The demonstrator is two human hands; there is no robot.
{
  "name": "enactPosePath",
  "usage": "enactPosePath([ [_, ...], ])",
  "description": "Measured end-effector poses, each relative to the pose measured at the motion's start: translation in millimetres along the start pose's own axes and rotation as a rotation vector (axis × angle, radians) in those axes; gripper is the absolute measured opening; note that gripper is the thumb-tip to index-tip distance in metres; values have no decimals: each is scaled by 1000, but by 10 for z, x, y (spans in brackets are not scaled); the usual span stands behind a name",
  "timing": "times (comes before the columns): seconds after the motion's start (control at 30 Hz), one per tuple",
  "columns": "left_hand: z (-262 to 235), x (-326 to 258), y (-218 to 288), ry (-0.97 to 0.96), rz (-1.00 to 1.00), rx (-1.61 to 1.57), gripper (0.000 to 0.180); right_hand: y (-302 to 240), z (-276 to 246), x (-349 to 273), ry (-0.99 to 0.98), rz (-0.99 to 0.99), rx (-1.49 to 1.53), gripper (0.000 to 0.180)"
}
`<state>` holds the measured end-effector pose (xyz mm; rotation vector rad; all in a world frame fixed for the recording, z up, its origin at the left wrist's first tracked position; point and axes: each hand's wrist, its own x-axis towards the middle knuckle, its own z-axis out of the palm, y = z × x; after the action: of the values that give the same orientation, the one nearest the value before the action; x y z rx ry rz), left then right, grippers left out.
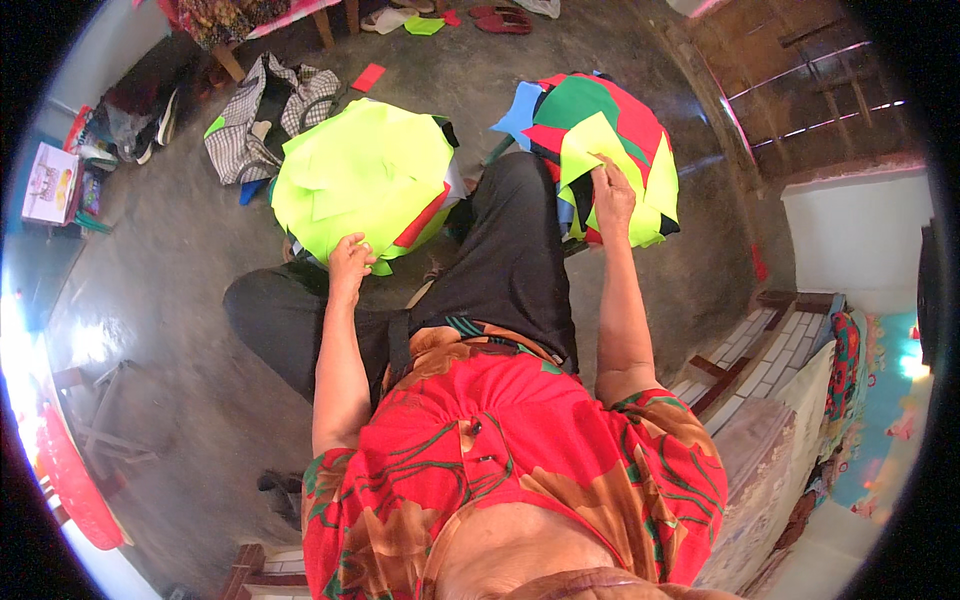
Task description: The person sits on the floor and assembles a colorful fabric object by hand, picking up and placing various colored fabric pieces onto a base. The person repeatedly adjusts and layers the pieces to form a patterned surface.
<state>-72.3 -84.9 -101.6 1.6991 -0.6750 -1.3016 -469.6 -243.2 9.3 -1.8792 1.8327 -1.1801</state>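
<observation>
On the left stands a rounded pile of neon-yellow fabric pieces (360,170) with a strip of red near its right edge. My left hand (350,265) is at the pile's near edge, fingers bent and closed on the yellow cloth there. A second pile of fabric pieces (580,105), green, red, black and blue, stands to the right beyond my knee. My right hand (613,200) pinches a neon-yellow fabric piece (592,145) lying over that pile. What supports each pile is mostly hidden.
A checked cloth or bag (240,135) lies on the floor beside the left pile. Farther off are a red scrap (368,77), a yellow-green scrap (424,26) and red shoes (502,20). A wooden-framed tiled surface (755,360) is at the right.
</observation>
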Motion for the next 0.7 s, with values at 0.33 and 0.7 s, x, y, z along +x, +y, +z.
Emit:
enactPosePath([
  [0.33,37,-7,26,-5,30,-26,37,76,-81,234,301,260,632,20],
  [0.7,128,-193,456,-409,97,-270,48,-934,403,-306,-493,675,1480,44],
])
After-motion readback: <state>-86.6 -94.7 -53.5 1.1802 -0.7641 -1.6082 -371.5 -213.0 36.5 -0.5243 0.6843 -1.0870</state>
